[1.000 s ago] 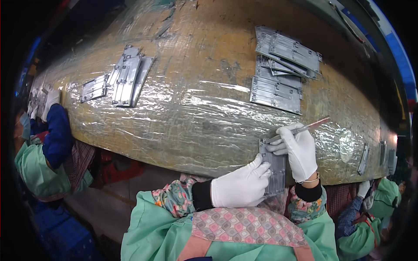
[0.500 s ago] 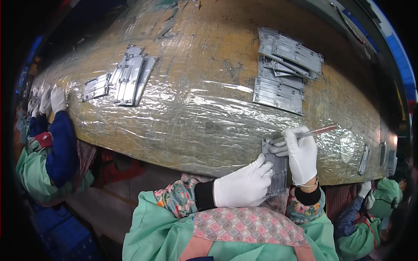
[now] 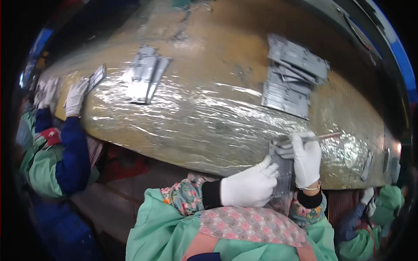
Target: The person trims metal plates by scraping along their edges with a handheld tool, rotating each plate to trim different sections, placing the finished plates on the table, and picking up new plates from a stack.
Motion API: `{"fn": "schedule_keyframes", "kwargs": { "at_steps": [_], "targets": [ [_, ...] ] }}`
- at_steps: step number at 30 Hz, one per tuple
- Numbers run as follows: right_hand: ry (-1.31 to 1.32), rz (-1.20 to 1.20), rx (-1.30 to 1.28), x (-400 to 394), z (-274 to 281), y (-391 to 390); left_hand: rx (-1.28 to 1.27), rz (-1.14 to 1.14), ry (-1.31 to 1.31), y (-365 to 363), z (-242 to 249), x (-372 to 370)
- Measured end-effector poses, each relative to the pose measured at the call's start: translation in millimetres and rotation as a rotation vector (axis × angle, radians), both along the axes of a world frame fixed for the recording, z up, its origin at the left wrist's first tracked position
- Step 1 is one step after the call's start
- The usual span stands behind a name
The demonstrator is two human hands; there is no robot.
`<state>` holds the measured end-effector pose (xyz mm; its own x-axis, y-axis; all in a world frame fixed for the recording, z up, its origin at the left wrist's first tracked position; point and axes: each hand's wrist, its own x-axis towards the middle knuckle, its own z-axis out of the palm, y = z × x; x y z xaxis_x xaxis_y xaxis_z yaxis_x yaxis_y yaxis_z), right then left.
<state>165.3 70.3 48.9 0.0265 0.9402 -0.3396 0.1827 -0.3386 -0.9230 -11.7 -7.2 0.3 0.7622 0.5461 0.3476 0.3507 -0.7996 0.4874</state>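
My left hand (image 3: 249, 184), in a white glove, is closed on the left edge of a grey metal plate (image 3: 284, 174) at the table's near edge. My right hand (image 3: 306, 157), also gloved, pinches a thin tool with a reddish handle (image 3: 329, 135) over the plate's far end. The tool's tip is hard to make out among the fingers. Beyond my hands lies a pile of similar plates (image 3: 286, 99), overlapping and turned different ways.
A smaller stack of plates (image 3: 141, 78) lies at the left on the film-covered table (image 3: 209, 130). A co-worker's gloved hand (image 3: 75, 98) holds a plate (image 3: 96, 78) at far left. More plates (image 3: 367, 166) lie at right, near another co-worker (image 3: 361, 235).
The whole view has shifted, moving the scene slightly right and down. At far left, the co-worker's hand has reached the single plate and tilted it up. My hands keep nearly the same pose.
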Motion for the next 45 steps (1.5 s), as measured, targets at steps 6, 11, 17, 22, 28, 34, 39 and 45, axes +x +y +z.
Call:
{"fn": "schedule_keyframes", "kwargs": {
  "at_steps": [6,11,17,22,28,34,39,45],
  "targets": [
    [0.019,0.095,0.057,4.8,4.9,-3.4,-0.04,0.094,-0.041,0.5,12.1,-14.5],
    [-0.04,0.02,0.227,40.2,-7.1,-8.7,-0.017,0.341,0.116,6.4,40.4,-77.2],
    [-0.086,-0.071,0.298,95.8,-24.7,-18.8,0.195,0.735,0.334,31.9,50.1,-181.5],
    [-0.058,-0.311,0.45,132.4,-21.3,-30.7,0.356,1.14,0.369,11.7,56.0,-199.7],
    [-0.976,-0.393,0.742,221.5,-32.4,-30.0,0.311,0.989,0.135,-7.6,20.1,-96.3],
    [-1.203,-0.512,0.661,301.4,-25.6,-18.8,0.241,0.642,-0.009,8.6,33.3,-27.4],
    [-1.166,-0.591,0.49,358.3,-41.5,-7.0,0.173,0.642,-0.036,8.5,37.9,-13.8],
    [-1.112,-0.292,0.308,255.4,-11.9,-17.3,0.068,0.509,-0.083,5.2,36.0,-3.2]
  ]
}}
